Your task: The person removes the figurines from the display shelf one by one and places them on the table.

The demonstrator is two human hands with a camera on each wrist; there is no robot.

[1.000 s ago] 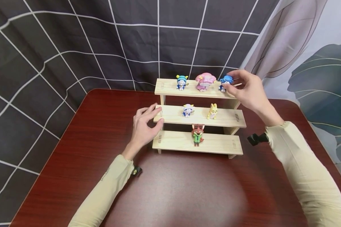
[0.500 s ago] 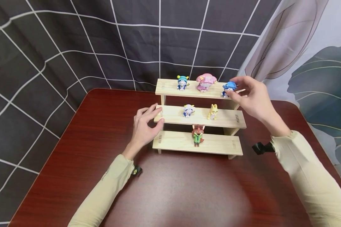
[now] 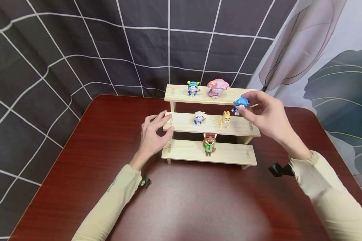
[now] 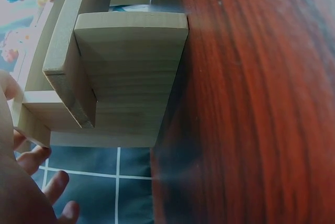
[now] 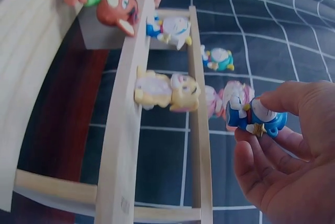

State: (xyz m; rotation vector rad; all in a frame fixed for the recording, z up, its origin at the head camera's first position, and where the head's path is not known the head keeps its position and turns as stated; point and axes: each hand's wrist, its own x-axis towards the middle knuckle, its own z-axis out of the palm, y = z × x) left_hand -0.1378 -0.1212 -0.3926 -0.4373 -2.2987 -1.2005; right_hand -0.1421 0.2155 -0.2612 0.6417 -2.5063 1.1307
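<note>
My right hand (image 3: 266, 112) pinches a small blue cat figurine (image 3: 240, 105) with a blue hat between thumb and fingers. It is held in the air in front of the top board's right end. In the right wrist view the figurine (image 5: 256, 116) shows a gold star. My left hand (image 3: 154, 134) holds the left end of the middle board of a three-step wooden display shelf (image 3: 181, 124), thumb at the front. A white-hatted figurine (image 3: 199, 118) and a yellow rabbit-like figurine (image 3: 225, 119) stand on that middle board.
On the top board stand a teal-hatted figurine (image 3: 192, 89) and a pink figurine (image 3: 218, 88). A fox figurine (image 3: 209, 144) in green stands on the bottom board. The shelf sits on a reddish-brown table (image 3: 108, 134), before a dark checked curtain (image 3: 144, 43).
My right hand has lifted the blue cat figurine off the top board's right end and brought it forward, toward the middle board. The left hand stays in place.
</note>
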